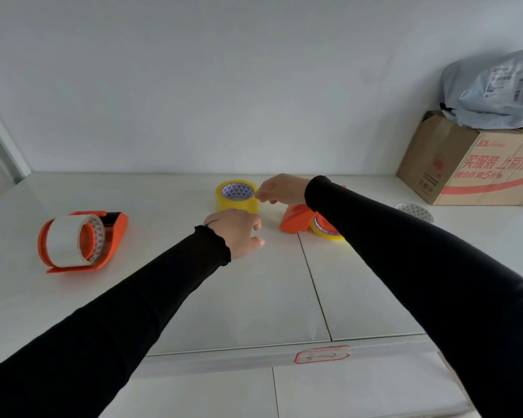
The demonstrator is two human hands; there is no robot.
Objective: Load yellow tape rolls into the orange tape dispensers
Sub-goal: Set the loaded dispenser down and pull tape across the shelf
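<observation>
A loose yellow tape roll (pixel 237 197) lies flat at the back middle of the white table. My right hand (pixel 280 189) pinches at its right rim with thumb and fingertips together. My left hand (pixel 235 233) sits just in front of the roll, covering its lower front, with the fingers curled and nothing visible in them. An orange dispenser (pixel 295 218) holding a yellow roll (pixel 323 230) lies right of the loose roll, partly hidden by my right forearm. A second orange dispenser (pixel 112 233) lies on its side at the left and carries a whitish roll (pixel 65 241).
A cardboard box (pixel 471 167) with a grey plastic parcel (pixel 495 92) on top stands at the back right against the wall. A small round patterned disc (pixel 414 210) lies in front of the box. A red-edged label (pixel 322 354) sits on the table's front edge.
</observation>
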